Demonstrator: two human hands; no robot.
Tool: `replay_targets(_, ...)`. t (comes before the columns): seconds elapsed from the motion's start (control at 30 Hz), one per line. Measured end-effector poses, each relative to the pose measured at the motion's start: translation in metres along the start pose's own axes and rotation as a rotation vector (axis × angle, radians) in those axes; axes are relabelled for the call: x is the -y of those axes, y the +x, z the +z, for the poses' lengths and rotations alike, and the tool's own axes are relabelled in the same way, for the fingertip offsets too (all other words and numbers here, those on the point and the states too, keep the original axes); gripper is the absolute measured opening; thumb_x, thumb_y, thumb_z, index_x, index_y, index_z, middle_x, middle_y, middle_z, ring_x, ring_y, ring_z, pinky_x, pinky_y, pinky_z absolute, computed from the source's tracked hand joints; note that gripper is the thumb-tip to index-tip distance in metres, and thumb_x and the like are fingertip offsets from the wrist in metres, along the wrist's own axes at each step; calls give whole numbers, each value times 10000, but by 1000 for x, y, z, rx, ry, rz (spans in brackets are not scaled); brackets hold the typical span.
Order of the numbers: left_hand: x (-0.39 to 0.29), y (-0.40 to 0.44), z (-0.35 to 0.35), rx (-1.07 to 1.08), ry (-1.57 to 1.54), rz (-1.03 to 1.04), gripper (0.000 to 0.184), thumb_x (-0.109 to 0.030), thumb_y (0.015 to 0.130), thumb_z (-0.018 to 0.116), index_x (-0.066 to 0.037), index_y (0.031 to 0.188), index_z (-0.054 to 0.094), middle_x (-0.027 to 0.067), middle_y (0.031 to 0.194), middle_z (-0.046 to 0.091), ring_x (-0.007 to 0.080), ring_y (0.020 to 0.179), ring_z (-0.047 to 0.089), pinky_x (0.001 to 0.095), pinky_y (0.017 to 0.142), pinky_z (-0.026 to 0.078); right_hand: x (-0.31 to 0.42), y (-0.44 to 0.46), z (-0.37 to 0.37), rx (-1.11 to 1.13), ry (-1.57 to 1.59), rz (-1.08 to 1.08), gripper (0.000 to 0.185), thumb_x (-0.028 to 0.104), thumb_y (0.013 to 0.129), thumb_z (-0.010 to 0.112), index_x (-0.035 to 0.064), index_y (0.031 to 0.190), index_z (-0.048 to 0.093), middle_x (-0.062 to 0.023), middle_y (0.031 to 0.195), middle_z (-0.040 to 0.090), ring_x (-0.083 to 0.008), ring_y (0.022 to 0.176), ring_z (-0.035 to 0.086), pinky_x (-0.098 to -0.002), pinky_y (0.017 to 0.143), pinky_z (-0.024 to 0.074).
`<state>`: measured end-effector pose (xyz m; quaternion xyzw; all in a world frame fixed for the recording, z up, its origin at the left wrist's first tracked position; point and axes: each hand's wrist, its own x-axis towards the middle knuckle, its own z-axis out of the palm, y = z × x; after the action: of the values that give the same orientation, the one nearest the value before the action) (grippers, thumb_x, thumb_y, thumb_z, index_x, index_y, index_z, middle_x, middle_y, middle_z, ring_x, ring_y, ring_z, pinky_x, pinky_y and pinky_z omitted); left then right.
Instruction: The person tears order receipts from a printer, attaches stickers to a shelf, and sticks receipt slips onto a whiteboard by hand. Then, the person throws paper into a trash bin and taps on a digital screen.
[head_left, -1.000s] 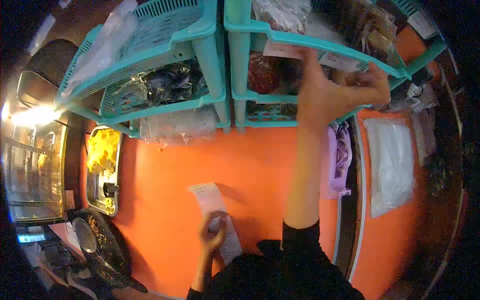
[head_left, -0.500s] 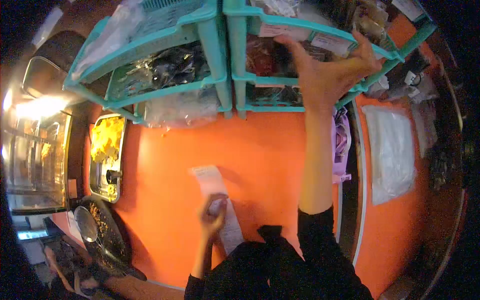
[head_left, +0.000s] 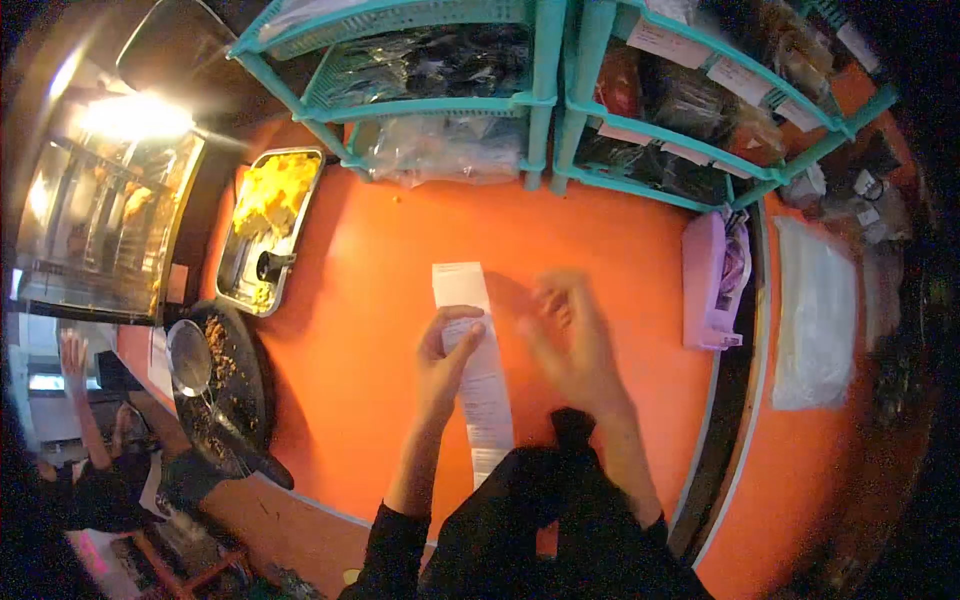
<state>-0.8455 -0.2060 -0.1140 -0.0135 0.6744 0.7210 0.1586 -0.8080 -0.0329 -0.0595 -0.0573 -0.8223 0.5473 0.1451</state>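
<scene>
While looking down over the orange desk in the head view, pinches a long printed paper strip between the thumb and fingers of the left hand. Has the strip mid-scene, running from the near side toward the far side; cannot tell whether touching the desk. Holds the right hand just right of the strip and apart from it, blurred, with fingers half curled, thumb parted, grip released. Shows at the far side teal racks with plastic packs and white labels. Shows at the left a metal tray with yellow food, then, nearer, a black pan with brown crumbs and a mesh strainer. Shows at the right a lilac holder and, beyond a dark gap, clear plastic bags. Includes another person's raised hand at the left edge.
</scene>
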Motion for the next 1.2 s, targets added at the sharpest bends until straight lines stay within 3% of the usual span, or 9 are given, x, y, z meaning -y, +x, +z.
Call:
replay_targets(0.07,-15,-4,3,-17,-35,-19,140,-72,872,637,-43,1008,628,-1,910,619,86,833,563,243,762,464,-9,-34,23,52,44,-16,322,170,860,664,69,1101,476,-76,929,547,-236,881,558,-346,837,453)
replay_targets(0.13,-22,-3,4,-24,-71,-38,133,-78,870,639,-41,998,634,-2,908,621,84,826,562,239,756,462,-11,-63,36,193,296,304,323,143,868,661,65,1100,450,-92,979,551,-225,932,574,-339,866,465)
replay_targets(0.2,-24,0,3,-32,-8,66,138,-104,876,642,-49,1003,639,14,917,630,81,833,566,228,742,458,-12,-84,44,186,396,306,319,123,868,661,62,1098,449,-100,1002,558,-212,942,578,-331,852,473)
replay_targets(0.33,-31,1,2,-43,-39,4,192,-125,880,645,-65,1061,621,32,916,635,93,849,580,222,733,461,-18,-105,53,34,574,274,356,7,845,672,44,1118,447,-73,1010,554,-131,942,556,-285,820,469)
replay_targets(0.4,-52,-4,6,11,-180,-243,295,-115,873,657,-67,1151,572,69,936,647,119,866,600,249,743,485,-9,-99,47,6,553,286,344,16,845,676,44,1113,462,-64,992,557,-123,929,556,-273,808,467)
replay_targets(0.6,-52,-28,3,329,27,-62,454,-114,836,690,-100,1252,510,135,986,666,178,888,639,303,820,506,5,-79,28,-30,296,210,300,67,828,692,57,1091,547,-74,836,642,-141,756,629,-289,704,501)
replay_targets(0.87,-70,-31,-5,221,-50,-98,442,-77,824,686,-55,1236,527,127,948,682,172,867,643,293,803,507,25,-67,26,-76,342,231,303,72,808,708,80,1093,604,-39,733,608,-118,689,583,-269,679,483)
replay_targets(1.07,-73,-29,-6,217,-86,-104,364,-78,891,627,-24,1236,524,145,962,673,159,895,636,297,814,500,26,-62,26,-105,251,184,278,73,810,702,65,1080,634,-28,708,582,-106,664,567,-257,685,478)
replay_targets(1.2,-77,-32,-4,187,-59,-73,342,-118,886,623,-45,1212,552,104,905,682,137,840,630,268,790,482,29,-63,27,-104,272,238,288,76,815,698,67,1094,626,-24,703,588,-100,658,558,-249,661,471)
